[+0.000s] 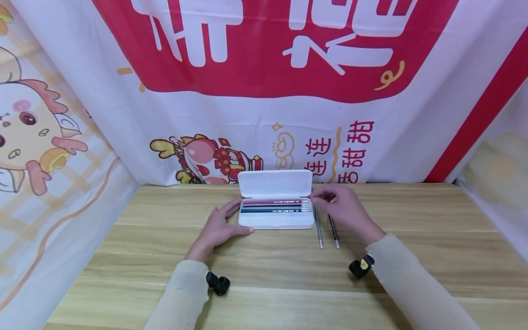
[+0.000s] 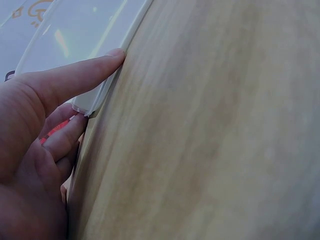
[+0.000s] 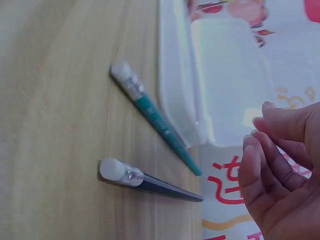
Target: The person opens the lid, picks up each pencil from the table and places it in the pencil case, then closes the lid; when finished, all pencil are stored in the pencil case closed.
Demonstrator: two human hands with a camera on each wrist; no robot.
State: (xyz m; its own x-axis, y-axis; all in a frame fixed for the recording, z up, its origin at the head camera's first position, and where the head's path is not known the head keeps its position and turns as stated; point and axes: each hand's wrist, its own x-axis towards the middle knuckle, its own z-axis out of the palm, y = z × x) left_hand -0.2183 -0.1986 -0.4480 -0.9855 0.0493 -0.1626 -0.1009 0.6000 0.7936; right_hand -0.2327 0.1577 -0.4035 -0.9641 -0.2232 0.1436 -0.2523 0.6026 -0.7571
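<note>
A white pencil case (image 1: 276, 222) stands on the table with its lid (image 1: 275, 183) raised at the back. Several pencils (image 1: 272, 206) lie side by side inside it, eraser ends to the right. My left hand (image 1: 220, 225) holds the case's left end, thumb along the front edge and fingers round the end and behind. My right hand (image 1: 344, 206) is by the case's right end, fingers loosely bent; the right wrist view shows nothing between thumb and fingertips. Below it, a green pencil (image 3: 157, 120) and a black pencil (image 3: 170, 189) lie on the table, white erasers towards me.
The wooden table (image 1: 264, 275) reaches back to a printed cloth (image 1: 272, 110) with red and white patterns. More cloth (image 1: 53, 137) hangs at the left side. Both forearms rest over the table's front part, each wearing a small black camera.
</note>
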